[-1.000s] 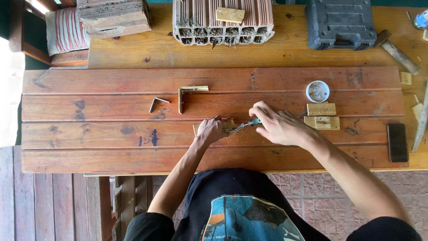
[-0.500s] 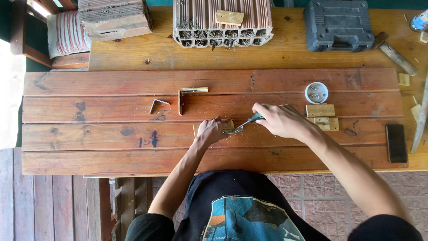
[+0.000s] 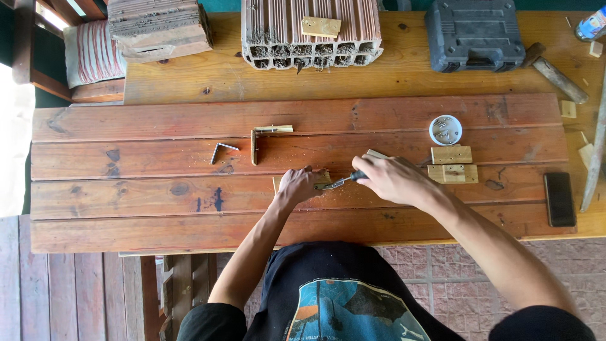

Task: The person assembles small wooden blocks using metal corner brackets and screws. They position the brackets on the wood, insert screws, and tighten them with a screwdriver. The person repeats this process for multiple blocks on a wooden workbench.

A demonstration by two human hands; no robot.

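Right hand (image 3: 394,180) closed around dark-handled metal tool (image 3: 344,182), tip meeting small pale wooden block (image 3: 325,177). Left hand (image 3: 298,187) pressed on that block, pinning it to reddish plank panel (image 3: 126,189). Just right: two pale wooden blocks (image 3: 452,164), round white dish of screws (image 3: 445,129).

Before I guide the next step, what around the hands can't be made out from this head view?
- Small wooden piece: mostly covered by the left hand.
- Tool tip: too small to tell its type; the right hand hides the handle.
- Contents of the round white dish: too small to identify.
- Long tool at the right: cut off by the frame edge.
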